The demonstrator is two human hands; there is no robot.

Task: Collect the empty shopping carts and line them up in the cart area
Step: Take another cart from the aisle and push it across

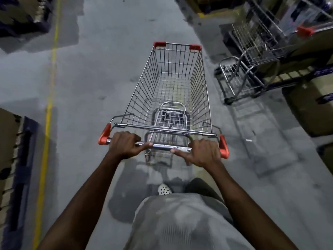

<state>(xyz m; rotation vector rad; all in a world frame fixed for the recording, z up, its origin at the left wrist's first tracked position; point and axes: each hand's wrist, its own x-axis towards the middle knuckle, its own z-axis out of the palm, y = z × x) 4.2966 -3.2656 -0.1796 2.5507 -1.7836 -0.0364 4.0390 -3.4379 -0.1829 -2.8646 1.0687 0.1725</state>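
Concrete floor [86, 73], grey and scuffed, fills most of the view, seen from head height looking down. At the centre stands a silver wire shopping cart [142, 91], pointing away from the person along an aisle; the floor shows through the mesh of its basket. To the right of it and a little ahead, apart from it, a second cart [252, 51] stands against stacked goods, blurred. On the left edge, cardboard boxes on a dark pallet [19, 159] sit just beside a yellow line [48, 114] painted along the floor.

At the bottom is the person's grey shirt [180, 224], with both bare forearms reaching forward to the cart's chrome handle bar [162, 146].

The left hand [124, 144] grips the bar near its left end — fingers curled over the top, thumb lying along the metal. The right hand [203, 152] grips near the right end in the same way.

Orange plastic caps [104, 135] close both ends of the handle, and smaller orange corner guards [159, 44] mark the cart's far rim. Below the bar, one white perforated shoe [164, 190] shows on the floor.
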